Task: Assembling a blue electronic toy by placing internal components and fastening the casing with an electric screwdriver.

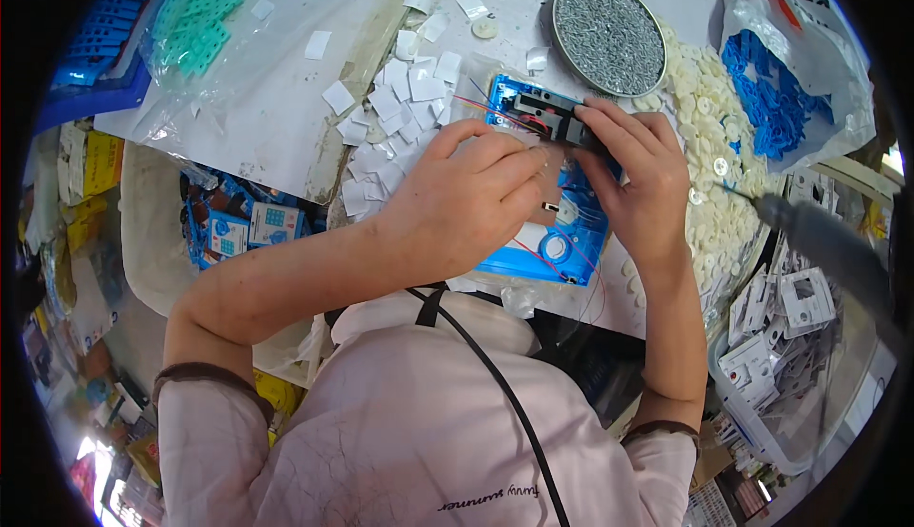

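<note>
A blue plastic housing [587,232] lies in front of me, with a white ring-shaped part and thin red wires on it. At its far end sits a black plastic mechanism [545,106], with red and dark wires running out to its left. My right hand [640,170] grips the right end of this mechanism between thumb and fingers. Over the housing's left side, my left hand [476,194] is closed with its fingertips pinched together beside the mechanism. What those fingers hold, if anything, is hidden.
White square pads [400,99] lie scattered left of the housing. A round tin of small screws [609,37] stands beyond it. Cream plastic discs [709,127] and a bag of blue parts [771,89] are at the right, near a hanging dark tool [819,232].
</note>
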Demonstrator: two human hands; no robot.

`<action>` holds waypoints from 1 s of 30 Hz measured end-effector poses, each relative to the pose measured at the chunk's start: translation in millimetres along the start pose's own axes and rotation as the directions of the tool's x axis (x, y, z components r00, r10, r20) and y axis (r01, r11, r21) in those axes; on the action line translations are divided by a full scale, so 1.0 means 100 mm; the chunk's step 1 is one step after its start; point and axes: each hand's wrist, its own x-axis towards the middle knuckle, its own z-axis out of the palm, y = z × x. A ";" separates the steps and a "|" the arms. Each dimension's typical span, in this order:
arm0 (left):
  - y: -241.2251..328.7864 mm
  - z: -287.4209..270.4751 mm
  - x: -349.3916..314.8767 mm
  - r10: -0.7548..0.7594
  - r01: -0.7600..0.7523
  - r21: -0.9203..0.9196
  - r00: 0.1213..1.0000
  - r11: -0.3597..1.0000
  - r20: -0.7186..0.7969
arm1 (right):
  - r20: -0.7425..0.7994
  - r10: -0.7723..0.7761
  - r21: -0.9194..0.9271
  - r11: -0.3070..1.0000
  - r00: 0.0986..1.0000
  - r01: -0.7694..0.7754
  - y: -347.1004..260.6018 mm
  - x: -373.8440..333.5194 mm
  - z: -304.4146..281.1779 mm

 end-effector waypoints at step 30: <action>-0.20 -0.36 1.06 0.032 -0.049 -0.097 0.985 0.994 -0.168 | -0.397 0.282 0.857 0.456 0.873 0.242 0.34 0.14 -1.19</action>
